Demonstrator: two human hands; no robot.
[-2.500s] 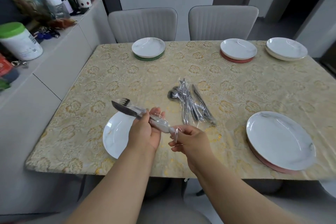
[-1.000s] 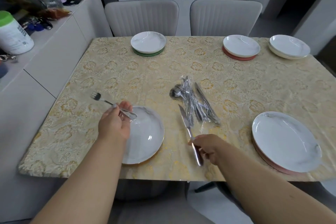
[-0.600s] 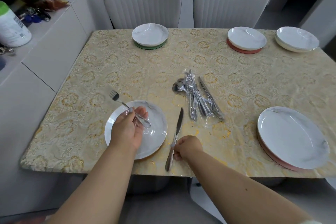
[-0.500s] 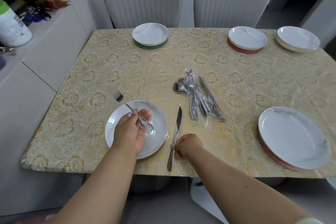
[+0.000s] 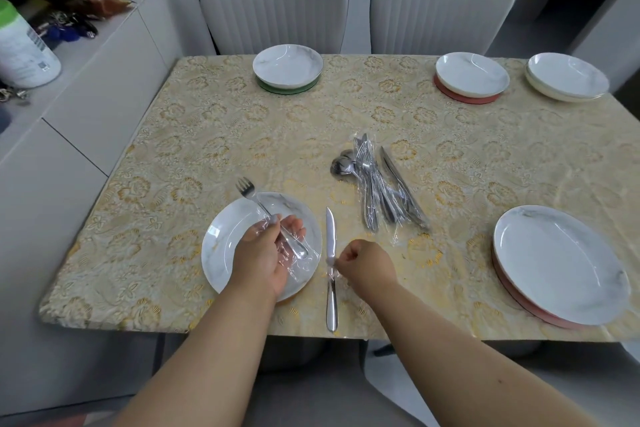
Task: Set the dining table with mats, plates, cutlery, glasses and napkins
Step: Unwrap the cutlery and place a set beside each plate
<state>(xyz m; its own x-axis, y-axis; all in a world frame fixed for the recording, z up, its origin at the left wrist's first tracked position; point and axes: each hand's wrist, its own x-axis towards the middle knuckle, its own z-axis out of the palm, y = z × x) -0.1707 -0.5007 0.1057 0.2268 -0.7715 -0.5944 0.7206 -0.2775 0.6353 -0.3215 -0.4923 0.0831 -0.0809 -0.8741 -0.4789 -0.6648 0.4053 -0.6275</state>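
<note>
Left hand (image 5: 265, 255) fingers grasp a wrapped fork (image 5: 268, 217) above the plate (image 5: 221, 246), while right hand (image 5: 367, 265) fingers pinch the knife (image 5: 330, 253) at the plate's 3 o'clock on the desk (image 5: 277, 135).

two grey chairs (image 5: 356, 15) behind table | white sideboard (image 5: 86, 87) left | green-lidded tub (image 5: 20, 48) on sideboard

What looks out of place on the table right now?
The far-right plate sits with no coloured mat showing under it, unlike the red mat and green mat settings. Spare cutlery still lies wrapped mid-table.
</note>
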